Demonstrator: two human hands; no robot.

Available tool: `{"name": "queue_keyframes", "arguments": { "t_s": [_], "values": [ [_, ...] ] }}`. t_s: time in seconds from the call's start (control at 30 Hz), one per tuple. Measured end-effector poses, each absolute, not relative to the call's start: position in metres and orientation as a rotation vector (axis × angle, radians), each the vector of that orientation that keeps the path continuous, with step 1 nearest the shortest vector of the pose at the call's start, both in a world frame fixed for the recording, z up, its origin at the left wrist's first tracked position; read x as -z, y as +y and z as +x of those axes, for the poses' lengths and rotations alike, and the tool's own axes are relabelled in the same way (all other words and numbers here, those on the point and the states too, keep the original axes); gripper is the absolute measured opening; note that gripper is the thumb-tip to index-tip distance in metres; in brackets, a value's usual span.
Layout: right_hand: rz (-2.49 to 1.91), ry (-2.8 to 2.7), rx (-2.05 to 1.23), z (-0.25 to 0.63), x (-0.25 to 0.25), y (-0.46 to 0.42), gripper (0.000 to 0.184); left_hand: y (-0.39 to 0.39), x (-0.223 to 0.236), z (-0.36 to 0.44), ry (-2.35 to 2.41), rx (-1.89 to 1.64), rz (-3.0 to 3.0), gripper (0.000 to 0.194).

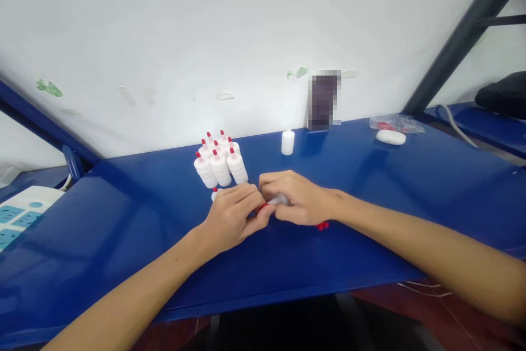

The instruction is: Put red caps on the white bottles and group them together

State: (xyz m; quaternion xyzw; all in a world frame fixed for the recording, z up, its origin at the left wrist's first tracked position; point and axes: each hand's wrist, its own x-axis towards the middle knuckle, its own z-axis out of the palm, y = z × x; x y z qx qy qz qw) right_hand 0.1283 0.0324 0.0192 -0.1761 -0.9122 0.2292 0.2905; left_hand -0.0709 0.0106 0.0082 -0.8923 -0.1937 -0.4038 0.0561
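Note:
My left hand [235, 214] is closed, thumb and finger pinching a small red cap [263, 207]. Touching it, my right hand [293, 197] is wrapped round a translucent grey-white nozzle [280, 199], whose narrow end points at the cap. Fingers hide part of both pieces. Behind my left hand stands a tight group of white squeeze bottles [221, 169] with red-tipped nozzles. One more red-tipped bottle [214, 194] is mostly covered by that hand. Just below my right wrist lie several red caps [322, 225]. Farther back, a white bottle [287, 143] stands alone with no red tip.
A dark, pixelated upright object [324, 100] leans on the wall. At the back right are a clear plastic bag [396, 123] with red pieces and a white rounded case [390, 137]. A power strip [33, 203] sits left on the blue table [135, 219]. Metal posts flank the table.

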Motion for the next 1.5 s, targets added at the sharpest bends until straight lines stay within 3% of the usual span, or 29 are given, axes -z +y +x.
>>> {"name": "queue_keyframes", "arguments": {
  "t_s": [0.23, 0.4, 1.27, 1.5],
  "values": [
    [-0.452, -2.436, -0.866, 0.128, -0.019, 0.027, 0.034, 0.011, -0.012, -0.075, -0.483, 1.035, -2.653, 0.031],
    [-0.595, -2.466, -0.876, 0.127, -0.016, 0.028, 0.047, 0.014, -0.01, -0.072, -0.444, 0.971, -2.649, 0.033],
    [-0.676, -2.495, -0.513, 0.121, -0.018, 0.022, 0.027, 0.01, -0.003, -0.077, -0.603, 0.933, -2.789, 0.03],
    [-0.679, -2.482, -0.485, 0.124, -0.019, 0.026, 0.031, 0.012, -0.02, -0.083, -0.654, 0.92, -3.058, 0.031]
  ]
}}
